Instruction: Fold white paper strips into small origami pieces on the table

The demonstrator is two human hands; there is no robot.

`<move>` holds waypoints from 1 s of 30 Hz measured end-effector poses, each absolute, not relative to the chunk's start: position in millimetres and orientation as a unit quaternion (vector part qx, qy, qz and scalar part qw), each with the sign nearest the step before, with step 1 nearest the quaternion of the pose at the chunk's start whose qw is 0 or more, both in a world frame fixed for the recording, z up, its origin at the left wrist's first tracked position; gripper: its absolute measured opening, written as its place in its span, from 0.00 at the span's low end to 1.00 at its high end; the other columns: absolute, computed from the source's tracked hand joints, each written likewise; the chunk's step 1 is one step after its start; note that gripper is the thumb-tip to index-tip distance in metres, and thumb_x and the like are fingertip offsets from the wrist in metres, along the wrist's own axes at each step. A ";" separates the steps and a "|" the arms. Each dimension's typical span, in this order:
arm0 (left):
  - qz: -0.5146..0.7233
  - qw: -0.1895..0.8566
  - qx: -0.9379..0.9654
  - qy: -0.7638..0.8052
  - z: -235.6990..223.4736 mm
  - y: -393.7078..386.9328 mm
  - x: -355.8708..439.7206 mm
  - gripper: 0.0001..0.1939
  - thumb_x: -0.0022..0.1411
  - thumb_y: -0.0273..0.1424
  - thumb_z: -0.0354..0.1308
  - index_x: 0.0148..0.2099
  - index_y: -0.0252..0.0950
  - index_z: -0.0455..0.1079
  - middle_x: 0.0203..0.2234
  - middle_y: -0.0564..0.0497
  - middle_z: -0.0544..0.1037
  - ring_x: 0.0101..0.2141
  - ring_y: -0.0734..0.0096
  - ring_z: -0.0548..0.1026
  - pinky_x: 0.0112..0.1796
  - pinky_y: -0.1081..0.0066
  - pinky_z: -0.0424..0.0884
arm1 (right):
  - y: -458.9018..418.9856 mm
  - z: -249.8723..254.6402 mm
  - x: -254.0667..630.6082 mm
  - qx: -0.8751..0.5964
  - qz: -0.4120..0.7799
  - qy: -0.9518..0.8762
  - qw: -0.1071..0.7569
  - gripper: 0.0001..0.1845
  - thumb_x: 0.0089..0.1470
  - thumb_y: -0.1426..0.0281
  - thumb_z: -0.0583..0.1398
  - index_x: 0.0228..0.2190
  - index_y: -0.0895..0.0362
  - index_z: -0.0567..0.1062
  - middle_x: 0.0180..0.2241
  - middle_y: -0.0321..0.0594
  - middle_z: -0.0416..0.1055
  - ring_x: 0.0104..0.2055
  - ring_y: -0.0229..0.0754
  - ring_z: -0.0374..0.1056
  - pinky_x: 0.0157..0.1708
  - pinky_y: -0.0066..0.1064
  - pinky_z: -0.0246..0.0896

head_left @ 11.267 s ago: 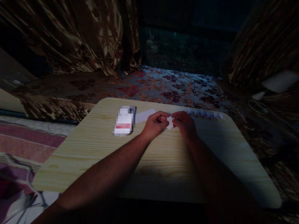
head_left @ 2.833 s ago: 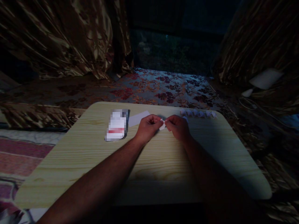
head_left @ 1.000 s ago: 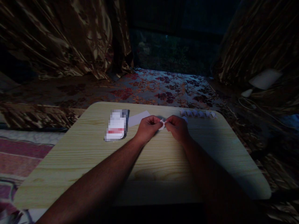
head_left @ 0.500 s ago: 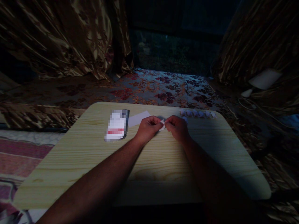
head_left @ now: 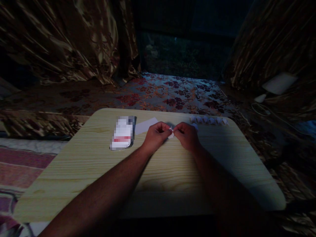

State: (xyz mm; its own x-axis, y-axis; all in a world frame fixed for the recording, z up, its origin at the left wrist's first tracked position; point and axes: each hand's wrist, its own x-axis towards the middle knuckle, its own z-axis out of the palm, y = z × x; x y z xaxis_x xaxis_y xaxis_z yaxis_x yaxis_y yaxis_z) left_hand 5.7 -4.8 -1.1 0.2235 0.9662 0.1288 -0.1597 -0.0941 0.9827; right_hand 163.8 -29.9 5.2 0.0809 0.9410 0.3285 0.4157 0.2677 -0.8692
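Between my fingertips is a small piece of folded white paper (head_left: 171, 134), held a little above the wooden table (head_left: 168, 168). My left hand (head_left: 157, 135) pinches its left side with thumb and forefinger. On the other side my right hand (head_left: 185, 134) is closed in a pinch at the paper's right edge. Most of the paper's shape is hidden by the fingers. A flat white paper strip (head_left: 145, 125) lies just behind and left of my left hand. Beyond my right hand, several small folded paper pieces (head_left: 209, 120) sit in a row.
A phone (head_left: 121, 133) with a blurred-out screen lies on the left of the table. Behind the table is a flower-patterned cloth ledge (head_left: 172, 92) between curtains (head_left: 98, 42). A white lamp (head_left: 278, 84) with a cord stands at the right.
My right fingertips have shifted slightly left and closer to the left ones at the folded paper. Everything else on the table looks the same.
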 end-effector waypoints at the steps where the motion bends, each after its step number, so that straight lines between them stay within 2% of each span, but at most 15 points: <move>1: 0.509 0.565 0.542 0.358 -0.7 -4.5 5.7 0.12 0.49 0.30 0.70 0.35 0.34 0.72 0.26 0.54 0.75 0.26 0.77 0.70 0.30 0.74 0.65 | -29.8 4.9 163.7 -0.540 0.270 -0.624 0.495 0.04 0.47 0.68 0.61 0.24 0.56 0.73 0.19 0.32 0.68 0.22 0.35 0.60 0.23 0.27 0.52; 3: 0.520 0.575 0.542 0.324 0.4 -4.0 5.2 0.17 0.47 0.28 0.70 0.41 0.35 0.72 0.31 0.53 0.77 0.29 0.76 0.72 0.32 0.73 0.67 | -29.6 4.3 163.5 -0.532 0.280 -0.624 0.499 0.05 0.47 0.68 0.61 0.24 0.56 0.73 0.19 0.32 0.68 0.22 0.35 0.60 0.23 0.27 0.52; 5: 0.509 0.582 0.555 0.307 1.0 -3.7 4.2 0.19 0.48 0.28 0.70 0.44 0.36 0.73 0.33 0.52 0.77 0.29 0.76 0.71 0.32 0.73 0.67 | -29.6 4.1 163.2 -0.526 0.286 -0.624 0.503 0.05 0.47 0.68 0.61 0.24 0.56 0.73 0.20 0.32 0.68 0.22 0.35 0.60 0.24 0.27 0.53; 9: 0.488 0.574 0.571 0.325 1.2 -4.1 2.7 0.12 0.49 0.30 0.69 0.37 0.34 0.73 0.24 0.54 0.74 0.25 0.77 0.69 0.28 0.74 0.63 | -29.9 4.7 162.7 -0.524 0.287 -0.622 0.507 0.04 0.46 0.68 0.61 0.24 0.56 0.73 0.20 0.32 0.69 0.22 0.35 0.61 0.23 0.26 0.52; 13: 0.505 0.606 0.530 0.312 1.8 -4.6 3.9 0.15 0.46 0.28 0.71 0.34 0.34 0.70 0.26 0.54 0.76 0.26 0.77 0.70 0.29 0.75 0.64 | -30.3 5.1 162.7 -0.527 0.286 -0.620 0.506 0.04 0.46 0.68 0.61 0.24 0.56 0.73 0.20 0.32 0.69 0.22 0.35 0.61 0.23 0.26 0.53; 17: 0.504 0.642 0.494 0.300 2.6 -4.3 4.3 0.19 0.42 0.27 0.73 0.38 0.34 0.72 0.26 0.55 0.76 0.26 0.77 0.72 0.30 0.74 0.66 | -30.1 3.8 163.2 -0.526 0.284 -0.627 0.500 0.04 0.46 0.69 0.60 0.23 0.56 0.72 0.19 0.32 0.67 0.22 0.35 0.60 0.22 0.26 0.51; 20: 0.476 0.660 0.488 0.315 3.6 -4.4 2.6 0.22 0.42 0.27 0.72 0.42 0.33 0.75 0.25 0.55 0.76 0.24 0.77 0.71 0.27 0.75 0.64 | -30.0 3.4 163.6 -0.525 0.281 -0.634 0.493 0.04 0.46 0.69 0.60 0.24 0.56 0.72 0.19 0.31 0.67 0.22 0.34 0.59 0.23 0.26 0.51; 25: 0.456 0.646 0.510 0.340 6.6 -3.6 -1.4 0.14 0.43 0.29 0.73 0.33 0.31 0.76 0.25 0.52 0.78 0.24 0.77 0.71 0.28 0.74 0.63 | -30.0 4.2 164.3 -0.525 0.281 -0.636 0.491 0.04 0.47 0.69 0.60 0.24 0.56 0.72 0.19 0.32 0.68 0.22 0.34 0.60 0.22 0.26 0.51; 30: 0.441 0.603 0.556 0.363 5.4 -0.5 -4.6 0.11 0.45 0.31 0.72 0.30 0.32 0.75 0.23 0.53 0.76 0.24 0.78 0.68 0.27 0.74 0.62 | -29.5 2.3 165.5 -0.535 0.257 -0.642 0.485 0.03 0.47 0.70 0.60 0.24 0.56 0.72 0.19 0.31 0.68 0.21 0.34 0.60 0.22 0.26 0.51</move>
State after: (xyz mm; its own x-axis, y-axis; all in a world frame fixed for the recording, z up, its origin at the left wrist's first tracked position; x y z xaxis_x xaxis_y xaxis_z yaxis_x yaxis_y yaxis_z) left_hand -4.6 -0.5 5.4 0.3473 0.9363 0.0530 -0.1286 -0.0085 0.9917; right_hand 165.5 -29.5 2.3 0.0430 0.9370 0.3468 0.4382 0.2943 -0.8494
